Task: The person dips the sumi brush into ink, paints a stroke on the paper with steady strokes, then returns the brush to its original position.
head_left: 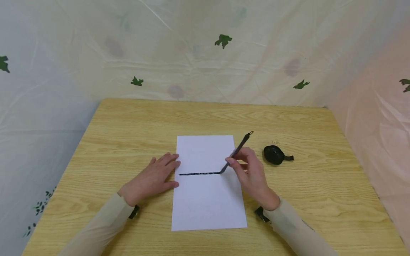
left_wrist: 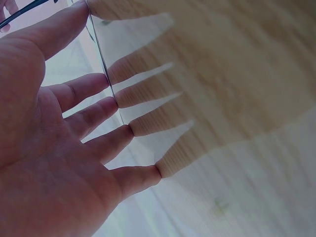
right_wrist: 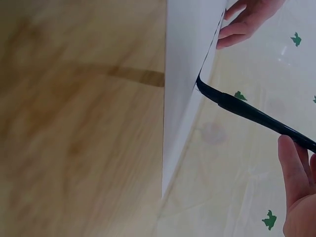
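My right hand (head_left: 253,174) pinches a dark calligraphy brush (head_left: 238,148) by its handle, which leans up and to the right. The bent tip of the brush touches a white sheet of paper (head_left: 208,202), at the right end of a black ink line (head_left: 198,174) that runs across it. In the right wrist view the bristles of the brush (right_wrist: 210,91) curve against the paper (right_wrist: 185,64). At the sheet's left edge rests my left hand (head_left: 153,177), fingers spread and fingertips on or beside the edge. The left wrist view shows its fingers (left_wrist: 94,118) extended and touching the surface.
A small black dish (head_left: 273,155) with a short handle stands on the wooden table (head_left: 304,199), right of the paper; its contents cannot be made out. Small dark specks lie beside it. Pale curtains (head_left: 192,53) with green bird shapes hang behind the table and at both sides.
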